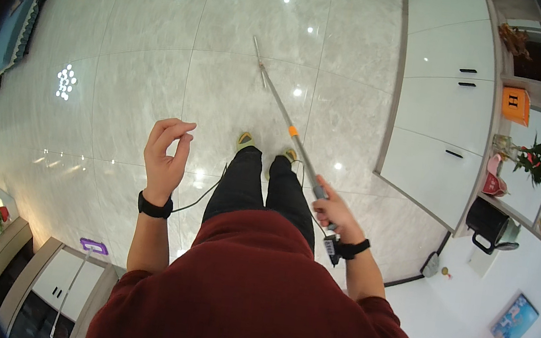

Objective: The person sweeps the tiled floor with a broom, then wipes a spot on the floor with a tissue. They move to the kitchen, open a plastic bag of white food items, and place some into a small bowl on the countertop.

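My right hand (336,212) is closed round the upper end of a long grey mop pole (278,102) with an orange collar. The pole slants away from me, up and to the left, over the tiled floor. At its far end is a narrow, thin head (256,47), seen almost edge-on. My left hand (167,156) is raised in front of me at the left, holding nothing. Its fingers are loosely bent, with a gap between them and the thumb. Each wrist wears a black band, and a small dark device sits by the right one.
White cabinets (440,109) line the right side, with a black pitcher (487,222), an orange box (516,106) and a plant (532,160) above. A purple-headed flat mop (93,246) leans by a low cabinet (84,281) at the lower left. A thin cable (203,196) hangs near my legs.
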A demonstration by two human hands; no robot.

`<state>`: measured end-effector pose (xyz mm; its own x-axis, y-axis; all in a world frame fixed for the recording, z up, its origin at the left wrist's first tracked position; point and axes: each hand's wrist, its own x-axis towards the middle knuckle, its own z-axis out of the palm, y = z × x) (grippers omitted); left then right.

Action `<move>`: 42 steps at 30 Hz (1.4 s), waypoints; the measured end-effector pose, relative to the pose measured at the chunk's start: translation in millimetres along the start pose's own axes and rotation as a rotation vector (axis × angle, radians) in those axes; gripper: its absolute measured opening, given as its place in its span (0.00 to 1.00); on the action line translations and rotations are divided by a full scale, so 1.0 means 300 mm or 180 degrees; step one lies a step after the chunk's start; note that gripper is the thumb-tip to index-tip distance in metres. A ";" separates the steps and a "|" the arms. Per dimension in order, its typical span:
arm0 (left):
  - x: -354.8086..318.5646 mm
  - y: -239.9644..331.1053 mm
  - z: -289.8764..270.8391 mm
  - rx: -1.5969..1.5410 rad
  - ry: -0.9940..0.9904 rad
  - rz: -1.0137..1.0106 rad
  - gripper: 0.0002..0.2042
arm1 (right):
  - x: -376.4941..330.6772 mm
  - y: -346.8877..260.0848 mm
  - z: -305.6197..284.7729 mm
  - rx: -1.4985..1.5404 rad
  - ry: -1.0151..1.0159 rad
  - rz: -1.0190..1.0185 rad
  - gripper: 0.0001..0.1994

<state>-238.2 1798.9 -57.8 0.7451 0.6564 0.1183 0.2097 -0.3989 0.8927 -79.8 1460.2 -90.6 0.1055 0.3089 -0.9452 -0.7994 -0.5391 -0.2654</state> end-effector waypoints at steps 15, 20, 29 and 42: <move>-0.075 0.034 -0.104 0.0705 0.1009 -0.0587 0.11 | 0.453 -0.447 -0.459 0.0011 0.0907 -0.0774 0.45; -0.096 0.035 -0.102 0.0941 0.1056 -0.0661 0.11 | 0.340 -0.246 -0.241 -0.1416 0.0249 -0.0529 0.46; -0.110 0.090 -0.092 0.0869 0.1776 -0.0959 0.10 | 0.341 -0.409 0.047 -0.2970 -0.1316 0.0297 0.41; -0.554 0.306 0.062 0.1604 0.3293 -0.2317 0.10 | 0.563 -0.862 0.193 -0.3849 -0.1211 -0.0564 0.40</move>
<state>-331.0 1641.4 -3.5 -0.3972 0.9035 0.1610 0.7206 0.1984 0.6643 110.6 1697.1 -170.7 -0.1804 0.5449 -0.8189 0.2736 -0.7719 -0.5739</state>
